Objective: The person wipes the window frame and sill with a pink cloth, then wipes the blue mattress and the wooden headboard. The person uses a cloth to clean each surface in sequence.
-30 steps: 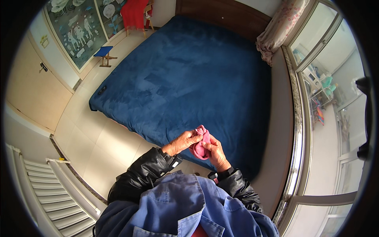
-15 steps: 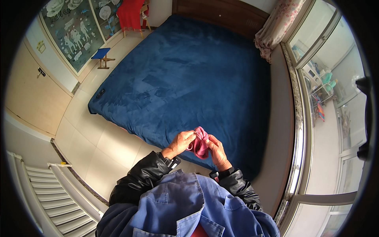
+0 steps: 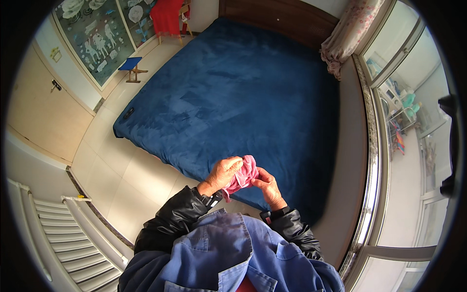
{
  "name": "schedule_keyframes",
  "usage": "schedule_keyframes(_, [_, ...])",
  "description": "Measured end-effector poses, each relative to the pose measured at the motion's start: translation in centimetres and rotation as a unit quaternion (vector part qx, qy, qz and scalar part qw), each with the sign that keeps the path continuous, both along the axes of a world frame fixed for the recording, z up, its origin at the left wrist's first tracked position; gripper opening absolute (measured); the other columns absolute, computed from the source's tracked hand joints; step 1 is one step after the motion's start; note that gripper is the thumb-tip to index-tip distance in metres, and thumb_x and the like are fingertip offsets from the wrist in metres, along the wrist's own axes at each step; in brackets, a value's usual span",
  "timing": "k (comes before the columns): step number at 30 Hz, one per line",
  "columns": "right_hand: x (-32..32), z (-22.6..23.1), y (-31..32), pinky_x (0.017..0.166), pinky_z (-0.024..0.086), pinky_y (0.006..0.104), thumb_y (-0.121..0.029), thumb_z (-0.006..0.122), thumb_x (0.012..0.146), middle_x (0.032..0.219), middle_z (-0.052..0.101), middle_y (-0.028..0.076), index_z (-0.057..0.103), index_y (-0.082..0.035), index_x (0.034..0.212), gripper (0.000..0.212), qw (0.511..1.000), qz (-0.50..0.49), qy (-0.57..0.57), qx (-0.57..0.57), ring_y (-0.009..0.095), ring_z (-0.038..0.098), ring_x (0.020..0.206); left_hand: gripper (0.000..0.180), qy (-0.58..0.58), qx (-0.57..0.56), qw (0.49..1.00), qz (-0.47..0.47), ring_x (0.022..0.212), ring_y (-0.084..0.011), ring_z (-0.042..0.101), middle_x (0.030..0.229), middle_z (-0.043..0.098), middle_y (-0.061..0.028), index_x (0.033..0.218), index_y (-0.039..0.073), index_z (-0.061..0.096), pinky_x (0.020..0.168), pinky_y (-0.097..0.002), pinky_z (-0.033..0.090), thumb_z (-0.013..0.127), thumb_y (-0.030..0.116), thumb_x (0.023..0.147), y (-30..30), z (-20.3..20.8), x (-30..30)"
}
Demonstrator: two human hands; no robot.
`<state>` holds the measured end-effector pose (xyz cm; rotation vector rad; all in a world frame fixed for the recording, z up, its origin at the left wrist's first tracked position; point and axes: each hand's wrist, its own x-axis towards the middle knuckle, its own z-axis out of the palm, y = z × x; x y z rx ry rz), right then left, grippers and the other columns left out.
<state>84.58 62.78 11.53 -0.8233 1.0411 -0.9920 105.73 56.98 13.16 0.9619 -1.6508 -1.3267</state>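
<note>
A crumpled pink cloth (image 3: 244,175) is bunched up between my two hands, above the near edge of the bed. My left hand (image 3: 223,173) is closed on its left side, the thumb lying on top. On the other side, the fingers and thumb of my right hand (image 3: 268,186) pinch the cloth's right edge. One end of the cloth hangs down beneath my left hand. Its full shape is hidden by the folds and by my fingers. Below the hands lies a bed (image 3: 228,92) with a dark blue cover.
A small dark object (image 3: 128,113) lies on the bed's left corner. Beyond it, a blue-topped folding stool (image 3: 130,64) and a red-draped chair (image 3: 166,18) stand on the tiled floor. A white radiator (image 3: 78,246) is at lower left; windows (image 3: 404,97) line the right.
The cloth has been turned or opened out: a lighter pink side shows, and an end now hangs below my left hand. My right hand has shifted slightly. The view has moved a little.
</note>
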Motion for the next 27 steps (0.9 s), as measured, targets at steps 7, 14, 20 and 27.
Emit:
schedule_keyframes(7, [-0.5, 2.1, 0.5, 0.098, 0.05, 0.0339, -0.024, 0.078, 0.09, 0.112, 0.074, 0.005, 0.07, -0.001, 0.123, 0.041, 0.993, 0.062, -0.095, 0.036, 0.016, 0.067, 0.104, 0.034, -0.001, 0.091, 0.993, -0.071, 0.085, -0.0076, 0.058, 0.09, 0.068, -0.0019, 0.108, -0.002, 0.067, 0.078, -0.0275, 0.051, 0.056, 0.03, 0.107, -0.7, -0.2, 1.2])
schedule_keyframes(14, [-0.8, 2.3, 0.1, 0.088, 0.051, 0.0283, -0.015, 0.073, 0.094, 0.105, 0.073, 0.001, 0.072, -0.004, 0.121, 0.029, 0.999, 0.011, -0.037, -0.026, 0.011, 0.065, 0.094, 0.073, -0.025, 0.15, 0.984, -0.094, 0.119, -0.023, 0.062, 0.133, 0.062, -0.0159, 0.144, -0.002, 0.05, 0.1, -0.0366, 0.05, 0.064, 0.054, 0.098, -0.4, -1.8, 2.2])
schedule_keyframes(20, [-0.3, 2.3, 0.3, 0.077, 0.051, 0.0248, -0.013, 0.07, 0.097, 0.093, 0.071, -0.002, 0.071, -0.004, 0.109, 0.015, 0.998, -0.057, 0.031, -0.008, 0.007, 0.063, 0.083, 0.079, 0.016, 0.101, 0.992, -0.079, 0.122, -0.0261, 0.062, 0.131, 0.064, -0.0175, 0.142, 0.0, 0.052, 0.103, -0.037, 0.048, 0.064, 0.062, 0.094, 0.7, -1.7, 1.8])
schedule_keyframes(27, [0.4, 2.7, 0.8, 0.085, 0.052, 0.0265, -0.02, 0.067, 0.101, 0.104, 0.072, 0.002, 0.068, -0.001, 0.12, 0.027, 0.997, -0.041, -0.059, 0.013, 0.01, 0.066, 0.093, 0.071, 0.002, 0.183, 0.97, -0.158, 0.102, -0.0125, 0.056, 0.109, 0.065, -0.0049, 0.125, 0.0, 0.06, 0.09, -0.0309, 0.048, 0.068, 0.061, 0.092, 1.6, -2.6, 1.4])
